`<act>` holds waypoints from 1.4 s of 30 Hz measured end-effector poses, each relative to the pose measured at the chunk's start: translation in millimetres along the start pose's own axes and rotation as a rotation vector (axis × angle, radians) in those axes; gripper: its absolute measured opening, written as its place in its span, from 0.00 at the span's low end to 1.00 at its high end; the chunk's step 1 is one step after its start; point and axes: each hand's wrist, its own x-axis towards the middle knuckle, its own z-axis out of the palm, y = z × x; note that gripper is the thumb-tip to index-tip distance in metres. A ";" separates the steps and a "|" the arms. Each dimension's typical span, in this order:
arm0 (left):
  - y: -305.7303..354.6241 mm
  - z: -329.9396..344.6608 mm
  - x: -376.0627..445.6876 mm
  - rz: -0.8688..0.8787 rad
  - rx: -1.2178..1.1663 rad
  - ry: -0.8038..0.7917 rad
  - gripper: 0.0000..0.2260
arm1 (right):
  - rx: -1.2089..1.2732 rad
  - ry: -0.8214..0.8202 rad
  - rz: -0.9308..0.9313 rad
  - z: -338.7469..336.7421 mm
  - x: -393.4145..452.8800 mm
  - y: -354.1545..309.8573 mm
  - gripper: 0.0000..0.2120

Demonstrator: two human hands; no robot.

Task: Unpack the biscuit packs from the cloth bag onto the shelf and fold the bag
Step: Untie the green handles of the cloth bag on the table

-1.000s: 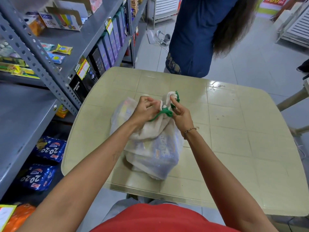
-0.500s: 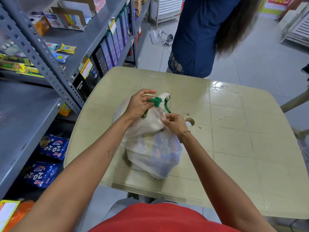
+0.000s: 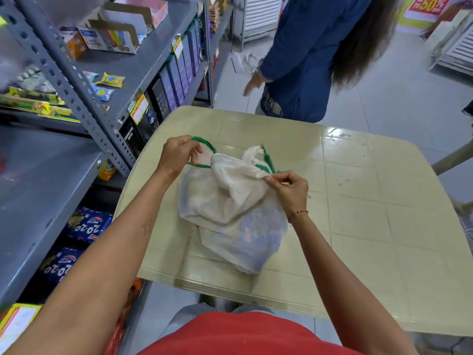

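Note:
A thin white cloth bag (image 3: 230,201) with green handles lies on the pale tiled table (image 3: 371,226). Blue biscuit packs (image 3: 256,237) show faintly through its fabric. My left hand (image 3: 179,155) grips a green handle loop at the bag's left top. My right hand (image 3: 289,187) pinches the bag's rim beside the other green handle on the right. The bag's mouth is stretched between both hands. The grey metal shelf (image 3: 38,201) stands at my left.
Blue 20-20 biscuit packs (image 3: 87,224) lie on the lower shelf level. Dark boxes (image 3: 158,98) and small packets line the upper shelves. A person in blue (image 3: 307,60) stands beyond the table's far edge. White racks stand at the back.
My hands have moved apart, the left going up-left with a green handle and the right going right with the rim. The knotted handles have come undone and the bag's mouth has spread.

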 end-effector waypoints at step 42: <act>85.2 50.2 -36.8 -0.140 0.187 -1.113 0.20 | -0.103 -0.802 0.255 -9.4 -6.4 -102.0 0.11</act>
